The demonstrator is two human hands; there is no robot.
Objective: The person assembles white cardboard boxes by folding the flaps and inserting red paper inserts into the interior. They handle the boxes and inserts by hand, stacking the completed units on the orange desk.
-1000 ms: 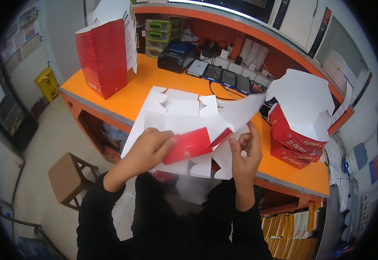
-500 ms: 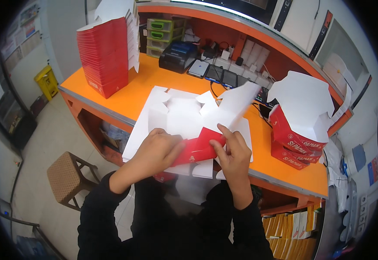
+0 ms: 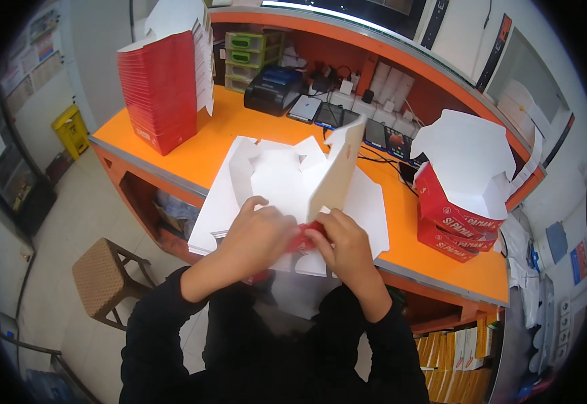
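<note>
A partly folded food carton [image 3: 280,178], white inside and red outside, lies in front of me with several panels raised. My left hand [image 3: 260,232] is closed on its near red edge, fingertips over the panel. At the right near corner, my right hand [image 3: 340,246] pinches the red flap between thumb and fingers. The tall panel on the right side stands up, tilted, just beyond my right hand. Beneath the carton lie flat white carton sheets [image 3: 367,219], spread over the orange table's [image 3: 219,124] front edge. My fingers partly hide the red flap.
A tall stack of nested red cartons [image 3: 159,94] stands at the left. Formed red-and-white cartons [image 3: 455,215] are piled at the right. Behind are a black printer [image 3: 273,91], several phones with cables [image 3: 374,133] and small drawers [image 3: 243,57]. A woven-top stool [image 3: 101,279] stands on the floor.
My right hand has moved left, closer to my left hand. The right side panel has swung inward and upright, and the near red panel is now mostly covered by my fingers.
</note>
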